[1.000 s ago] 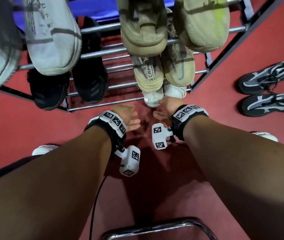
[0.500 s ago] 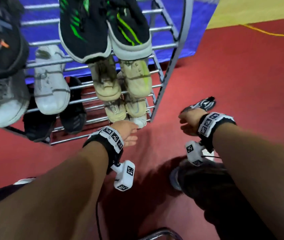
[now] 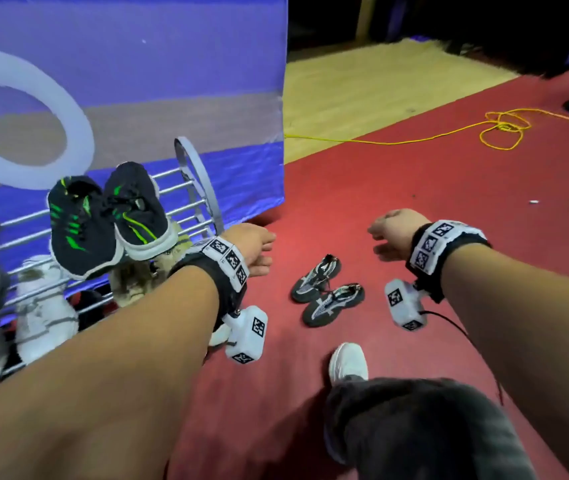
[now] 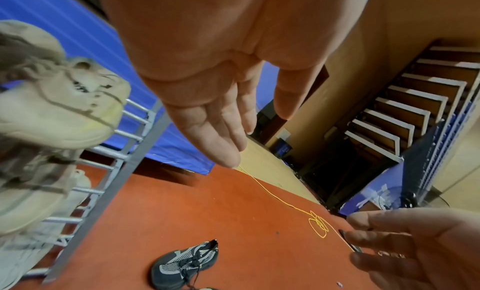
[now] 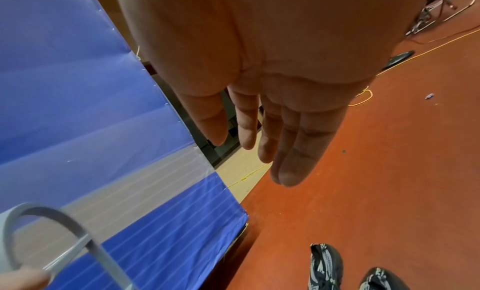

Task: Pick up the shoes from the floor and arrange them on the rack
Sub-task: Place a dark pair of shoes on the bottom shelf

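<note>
A pair of black and white knit shoes [image 3: 328, 292] lies on the red floor [image 3: 414, 188], right of the metal rack [image 3: 194, 188]. The same pair shows low in the left wrist view [image 4: 185, 261] and the right wrist view [image 5: 324, 265]. My left hand [image 3: 255, 249] hovers empty above and left of the pair, its fingers [image 4: 221, 134] straight. Above and right of the shoes my right hand [image 3: 388, 233] is also empty, fingers [image 5: 291, 150] extended. On the rack sit black and green shoes [image 3: 106, 220], beige shoes [image 4: 52, 109] and white shoes [image 3: 44, 306].
A blue and grey padded panel [image 3: 137, 81] stands behind the rack. A yellow cord [image 3: 497, 129] loops over the floor at the far right. My white shoe [image 3: 348, 363] and dark trouser leg [image 3: 414, 427] are close below the pair. A staircase [image 4: 405, 109] rises beyond.
My view swung up and right, away from the rack's lower shelves. Both hands lifted from the rack front and moved right, so they now hover on either side of the black and white pair.
</note>
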Available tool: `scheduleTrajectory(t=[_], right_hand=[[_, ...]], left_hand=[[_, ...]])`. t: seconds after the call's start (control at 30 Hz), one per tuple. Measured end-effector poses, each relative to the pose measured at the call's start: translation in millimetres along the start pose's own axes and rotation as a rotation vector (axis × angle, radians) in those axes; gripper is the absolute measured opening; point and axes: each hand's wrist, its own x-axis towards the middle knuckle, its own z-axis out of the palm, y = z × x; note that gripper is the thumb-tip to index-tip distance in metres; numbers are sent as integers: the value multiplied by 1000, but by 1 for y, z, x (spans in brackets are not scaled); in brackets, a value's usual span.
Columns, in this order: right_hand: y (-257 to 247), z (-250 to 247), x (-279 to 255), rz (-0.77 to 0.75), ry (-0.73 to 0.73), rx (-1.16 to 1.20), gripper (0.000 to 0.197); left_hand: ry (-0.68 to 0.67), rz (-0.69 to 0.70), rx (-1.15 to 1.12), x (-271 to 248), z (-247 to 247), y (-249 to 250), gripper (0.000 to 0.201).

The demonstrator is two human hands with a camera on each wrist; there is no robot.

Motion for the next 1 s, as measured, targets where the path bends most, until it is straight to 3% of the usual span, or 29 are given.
scheduleTrajectory(t=[0.13, 0.27, 0.4, 0.53, 0.6, 0.63, 0.73, 0.87, 1.0], right_hand=[[20, -26, 31, 29, 28, 40, 7], [59, -23, 76, 89, 41, 48, 12], [120, 12, 132, 196, 21, 37, 11], [181, 55, 181, 316, -1, 0, 13], [199, 70, 205, 347, -13, -29, 18], [205, 77, 218, 357, -23, -52, 20], [215, 95, 257, 355, -50, -140, 23], [223, 112, 301, 317, -53, -197, 35], [240, 127, 323, 305, 35, -228, 57]], left_hand=[[-14, 25, 26, 36, 34, 19, 15], [10, 6, 68, 90, 64, 1, 6], [56, -76, 108, 161, 80, -62, 12], [18, -236, 78, 224, 86, -135, 26], [46, -315, 76, 252, 87, -164, 21], [42, -334, 85, 264, 87, -180, 10], [30, -455, 85, 291, 85, -224, 31], [55, -561, 81, 314, 82, -263, 13], [23, -591, 73, 335, 87, -283, 37]])
